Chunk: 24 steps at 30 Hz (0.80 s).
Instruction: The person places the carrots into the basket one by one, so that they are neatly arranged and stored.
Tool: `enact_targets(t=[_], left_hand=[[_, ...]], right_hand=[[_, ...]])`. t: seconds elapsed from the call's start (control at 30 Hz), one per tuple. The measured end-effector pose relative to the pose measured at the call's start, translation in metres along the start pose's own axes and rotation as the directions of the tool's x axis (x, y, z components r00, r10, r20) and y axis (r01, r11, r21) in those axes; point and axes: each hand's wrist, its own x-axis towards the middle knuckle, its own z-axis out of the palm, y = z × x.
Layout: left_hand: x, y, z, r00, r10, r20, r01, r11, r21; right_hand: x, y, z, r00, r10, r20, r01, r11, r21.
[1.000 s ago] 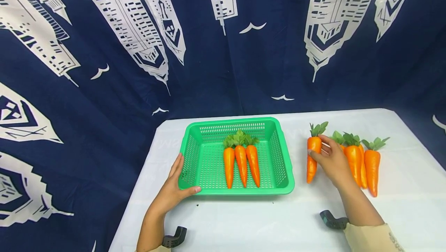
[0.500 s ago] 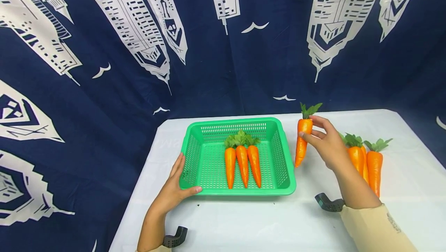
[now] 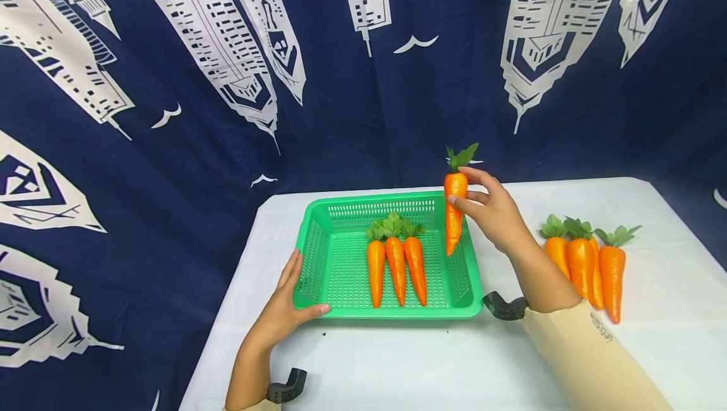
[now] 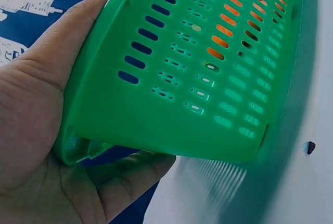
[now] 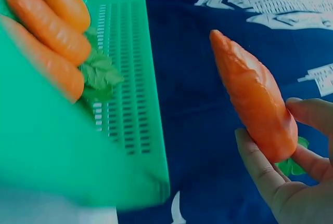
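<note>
Right hand (image 3: 493, 212): closed on 1 orange carrot (image 3: 454, 218), pinching its upper part between thumb and fingers. The carrot hangs raised, roughly upright, green leaves uppermost and tip down; in the head view it overlaps the right end of the green basket (image 3: 392, 314). The right wrist view shows carrot and basket apart.

Left hand (image 3: 282, 313): fingers extended, spread around the basket's near left corner, thumb along the near side, remaining fingers along the left side. Contact with the basket is noted.

Basket contents: 3 carrots (image 3: 396, 269), lying side by side slightly right of centre, leaves toward the far wall, tips toward the near wall.

To the right of the basket, well apart from it, 4 carrots (image 3: 580, 266) lie grouped on the white counter (image 3: 397, 367), partly overlapping, leaves likewise pointing away.

Each wrist carries 1 dark device. The right sleeve (image 3: 585, 360) is beige. Behind the counter hangs a navy cloth (image 3: 352, 120) printed with white buildings and birds.
</note>
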Motion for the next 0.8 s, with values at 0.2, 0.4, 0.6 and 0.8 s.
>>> enact_targets(t=[0.2, 0.4, 0.6, 0.8], left_hand=[[0.000, 0.002, 0.000, 1.000, -0.008, -0.002, 0.008, 1.000, -0.009], [-0.002, 0.002, 0.000, 1.000, -0.001, -0.003, 0.001, 1.000, -0.016], [-0.002, 0.002, 0.001, 1.000, -0.005, -0.003, 0.005, 1.000, -0.016], [-0.002, 0.003, 0.000, 1.000, -0.006, -0.004, 0.006, 1.000, -0.007]], right_hand=[[0.012, -0.010, 0.018, 0.996, -0.064, 0.064, 0.060, 0.996, 0.065], [0.022, -0.015, 0.036, 0.990, -0.060, 0.131, 0.049, 0.995, 0.092], [0.032, -0.016, 0.056, 0.982, -0.058, 0.181, 0.046, 0.996, 0.070], [0.040, -0.012, 0.077, 0.973, -0.040, 0.225, 0.026, 0.998, 0.061]])
